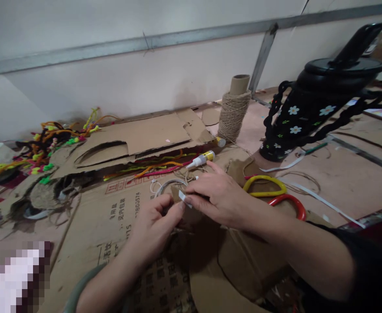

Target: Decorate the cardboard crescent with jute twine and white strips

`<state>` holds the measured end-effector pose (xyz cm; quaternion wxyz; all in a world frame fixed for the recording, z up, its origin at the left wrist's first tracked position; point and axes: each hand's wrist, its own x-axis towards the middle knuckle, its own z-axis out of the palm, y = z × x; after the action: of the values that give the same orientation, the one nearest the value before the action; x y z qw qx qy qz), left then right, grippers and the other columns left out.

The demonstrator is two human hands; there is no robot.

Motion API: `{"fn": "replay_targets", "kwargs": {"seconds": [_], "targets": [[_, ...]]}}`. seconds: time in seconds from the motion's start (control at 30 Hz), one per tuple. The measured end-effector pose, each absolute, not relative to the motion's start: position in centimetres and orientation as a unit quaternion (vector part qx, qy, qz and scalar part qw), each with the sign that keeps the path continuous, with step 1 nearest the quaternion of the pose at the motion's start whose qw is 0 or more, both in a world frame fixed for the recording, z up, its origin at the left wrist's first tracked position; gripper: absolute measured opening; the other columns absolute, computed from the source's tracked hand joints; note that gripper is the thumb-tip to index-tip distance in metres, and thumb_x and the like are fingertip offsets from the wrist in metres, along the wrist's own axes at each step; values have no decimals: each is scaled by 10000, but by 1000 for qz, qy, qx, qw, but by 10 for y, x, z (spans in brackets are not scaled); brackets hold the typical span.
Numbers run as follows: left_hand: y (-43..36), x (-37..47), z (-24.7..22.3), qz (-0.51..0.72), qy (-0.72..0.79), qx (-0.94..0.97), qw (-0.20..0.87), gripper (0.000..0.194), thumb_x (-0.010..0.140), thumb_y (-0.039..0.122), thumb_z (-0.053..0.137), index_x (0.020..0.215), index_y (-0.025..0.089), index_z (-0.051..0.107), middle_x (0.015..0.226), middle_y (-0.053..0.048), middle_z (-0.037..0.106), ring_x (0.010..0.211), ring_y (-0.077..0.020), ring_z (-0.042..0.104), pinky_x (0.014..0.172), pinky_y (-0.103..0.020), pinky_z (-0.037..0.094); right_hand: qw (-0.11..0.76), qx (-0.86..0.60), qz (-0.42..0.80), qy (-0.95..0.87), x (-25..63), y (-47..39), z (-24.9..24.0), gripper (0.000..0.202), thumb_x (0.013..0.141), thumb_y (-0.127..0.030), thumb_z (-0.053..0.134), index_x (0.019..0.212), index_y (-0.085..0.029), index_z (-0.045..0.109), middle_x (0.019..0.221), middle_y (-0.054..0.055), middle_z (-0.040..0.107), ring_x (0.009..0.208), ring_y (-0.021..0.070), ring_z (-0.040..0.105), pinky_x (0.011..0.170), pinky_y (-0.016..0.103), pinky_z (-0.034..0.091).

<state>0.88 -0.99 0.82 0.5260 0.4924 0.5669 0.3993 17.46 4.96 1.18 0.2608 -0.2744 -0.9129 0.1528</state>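
My left hand point(156, 221) is closed, its thumb and fingers pinched at the near edge of a thin whitish ring point(169, 182). My right hand point(221, 198) comes in from the right, with thumb and forefinger closed on a short white strip point(183, 197). The fingertips of both hands nearly meet at this strip, so part of the ring is hidden. Just beyond my right hand lies a small white glue bottle point(200, 161) with a yellow label. Beneath the hands is a printed cardboard sheet point(119, 234).
A twine spool point(234, 111) stands near the wall. Right of it is a black flowered tumbler point(311, 104). Scissors with yellow point(265, 186) and red handles lie by my right forearm. Cut cardboard point(154, 134) and colourful fuzzy stems point(44, 148) fill the left. A white strip point(327, 200) trails rightward.
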Motion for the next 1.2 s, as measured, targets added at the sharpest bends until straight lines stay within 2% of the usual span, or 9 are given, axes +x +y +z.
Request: {"fn": "replay_targets", "kwargs": {"seconds": [0.33,0.53,0.67,0.87,1.03,1.2], "targets": [[-12,9,6,405,579,497,504,257,719,349,616,540,180,540,522,10,491,561,-144,508,484,-235,401,252,-282,164,-911,175,47,11,317,919,-265,378,759,-164,632,645,-20,598,655,113,549,1047,501,191],[-13,10,6,395,567,508,514,255,713,334,620,528,180,534,489,25,449,543,-138,489,487,-237,402,246,-300,169,-906,173,47,11,291,895,-269,439,684,-160,607,593,-45,554,620,94,529,1045,466,218],[-14,10,5,392,568,519,504,237,730,328,604,555,174,560,516,17,486,532,-127,479,487,-232,400,248,-292,179,-906,173,49,11,320,914,-296,409,692,-166,600,617,-43,566,634,96,528,1039,482,218],[-16,12,6,372,557,539,510,222,742,332,592,594,168,582,560,3,536,539,-122,481,487,-224,400,244,-297,188,-904,174,48,14,360,899,-283,413,580,-162,526,519,-63,459,534,75,447,1029,490,247],[-15,11,7,383,568,518,512,259,738,364,603,575,169,556,539,10,516,510,-114,467,485,-231,409,268,-304,122,-906,177,51,12,381,926,-269,350,622,-163,555,576,-32,567,568,95,502,1025,495,256],[-6,7,8,420,577,471,518,260,717,381,624,606,160,544,615,-4,562,534,-107,484,501,-226,423,325,-325,73,-885,179,53,8,278,929,-290,400,828,-174,631,853,12,698,829,150,626,1070,510,161]]}}
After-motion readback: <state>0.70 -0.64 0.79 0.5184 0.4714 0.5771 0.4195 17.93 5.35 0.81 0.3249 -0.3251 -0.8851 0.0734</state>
